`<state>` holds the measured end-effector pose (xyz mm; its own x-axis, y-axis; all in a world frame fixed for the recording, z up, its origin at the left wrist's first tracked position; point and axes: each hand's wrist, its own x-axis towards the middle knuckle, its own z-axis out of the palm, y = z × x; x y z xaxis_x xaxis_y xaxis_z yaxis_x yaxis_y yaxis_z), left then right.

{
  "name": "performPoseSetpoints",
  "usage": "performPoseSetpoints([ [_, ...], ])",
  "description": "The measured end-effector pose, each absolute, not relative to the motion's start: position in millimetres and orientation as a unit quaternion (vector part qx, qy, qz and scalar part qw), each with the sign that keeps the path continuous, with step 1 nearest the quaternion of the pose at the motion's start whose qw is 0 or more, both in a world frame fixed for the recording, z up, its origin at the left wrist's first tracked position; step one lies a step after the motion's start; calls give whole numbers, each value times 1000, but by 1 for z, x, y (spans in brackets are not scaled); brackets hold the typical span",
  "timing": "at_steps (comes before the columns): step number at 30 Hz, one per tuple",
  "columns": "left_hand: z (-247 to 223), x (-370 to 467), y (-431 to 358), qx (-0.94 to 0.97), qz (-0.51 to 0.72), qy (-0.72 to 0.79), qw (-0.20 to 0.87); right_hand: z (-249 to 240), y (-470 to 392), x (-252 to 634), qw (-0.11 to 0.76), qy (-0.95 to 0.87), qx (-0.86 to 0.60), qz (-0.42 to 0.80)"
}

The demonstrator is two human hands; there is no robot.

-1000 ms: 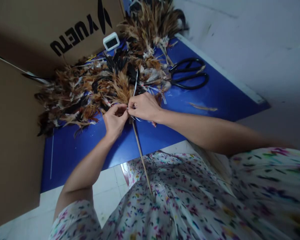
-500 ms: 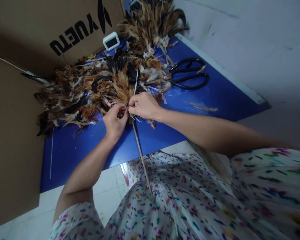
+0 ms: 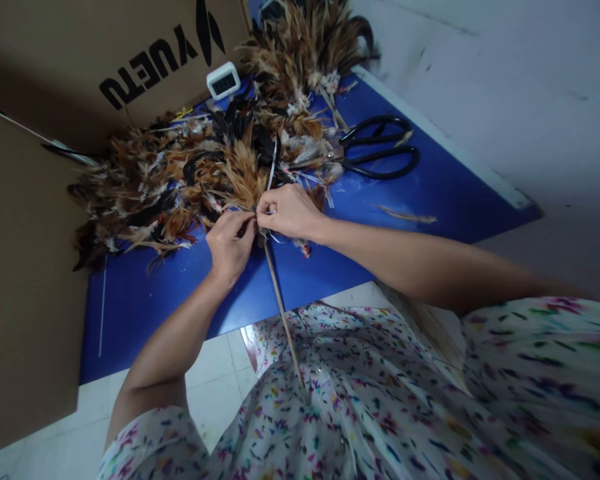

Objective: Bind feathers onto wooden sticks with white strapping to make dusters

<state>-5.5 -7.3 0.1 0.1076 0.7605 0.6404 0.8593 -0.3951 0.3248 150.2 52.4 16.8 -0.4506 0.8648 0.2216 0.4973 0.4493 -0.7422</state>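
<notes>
My left hand [image 3: 231,243] and my right hand [image 3: 289,210] meet at the base of a brown feather bundle [image 3: 243,175], thumbs and fingertips pinched almost together. What lies between the fingertips is too small to make out. Below them a thin wooden stick [image 3: 283,307] runs from the feathers down to my lap, its near end against the floral clothing. A narrow white strip [image 3: 273,167] stands up just behind my right hand, and loose white ends show beneath it.
Loose brown and black feathers [image 3: 135,190] cover the blue table [image 3: 145,320]. Black-handled scissors [image 3: 380,150] lie at the right, partly under feathers. A small white digital timer [image 3: 223,81] stands near a cardboard box [image 3: 55,53]. Another feather bundle [image 3: 305,47] is at the back.
The fingers of my left hand have closed in slightly, with the thumb and forefinger nearer together. My right hand stays almost where it was.
</notes>
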Motion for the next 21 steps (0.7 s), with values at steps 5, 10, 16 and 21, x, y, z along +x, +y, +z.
performPoseSetpoints([
  [5, 3, -6, -7, -731, -349, -586, 37, 18, 52, 150, 299, -802, -428, 290],
  [10, 2, -11, -3, -698, -359, -616, -70, 18, 52, 151, 299, -810, -414, 289],
  [16, 3, -18, 1, -632, -380, -617, -275, 18, 53, 152, 288, -810, -408, 306],
  [21, 8, -16, 0, -569, -395, -608, -388, 18, 54, 152, 285, -813, -403, 309],
])
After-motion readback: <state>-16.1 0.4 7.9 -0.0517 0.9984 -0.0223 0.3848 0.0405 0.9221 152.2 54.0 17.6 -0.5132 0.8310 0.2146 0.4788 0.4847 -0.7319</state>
